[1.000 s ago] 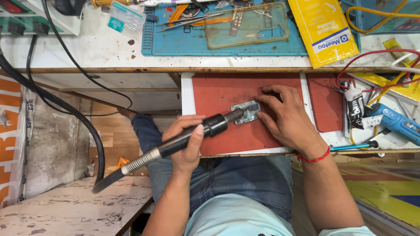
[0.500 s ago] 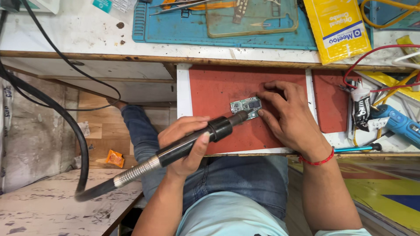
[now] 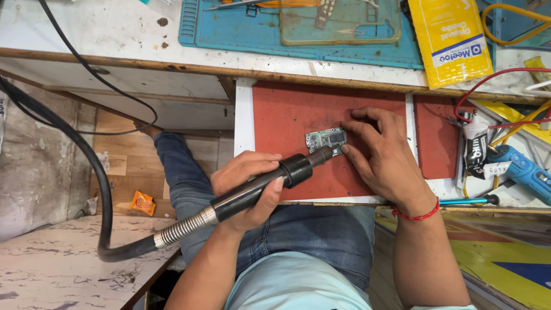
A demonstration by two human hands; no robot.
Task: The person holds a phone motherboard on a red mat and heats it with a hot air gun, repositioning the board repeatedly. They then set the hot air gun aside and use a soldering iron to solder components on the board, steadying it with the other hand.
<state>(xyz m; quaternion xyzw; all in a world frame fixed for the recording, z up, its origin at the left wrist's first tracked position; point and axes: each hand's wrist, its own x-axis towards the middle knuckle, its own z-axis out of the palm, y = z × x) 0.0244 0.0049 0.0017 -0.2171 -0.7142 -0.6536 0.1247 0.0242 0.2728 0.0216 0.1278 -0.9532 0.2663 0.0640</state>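
Note:
My left hand [image 3: 245, 185] grips a black hot-air wand [image 3: 270, 182] with a ribbed metal collar and a thick black hose. Its nozzle points up and right at a small green circuit board [image 3: 325, 138] lying on a red mat [image 3: 287, 115]. My right hand [image 3: 383, 155] rests on the mat just right of the board, fingertips pressing its right edge. A red thread band circles that wrist.
A blue work mat [image 3: 229, 34] with tools and a clear tray lies at the back of the white bench. A yellow packet [image 3: 453, 40] sits to its right. Red and yellow wires, a blue tool [image 3: 525, 172] and a screwdriver [image 3: 470, 201] crowd the right side.
The view has shifted slightly, so the bench sits higher in frame. The wand nozzle stays aimed at the board and my right hand still holds its edge.

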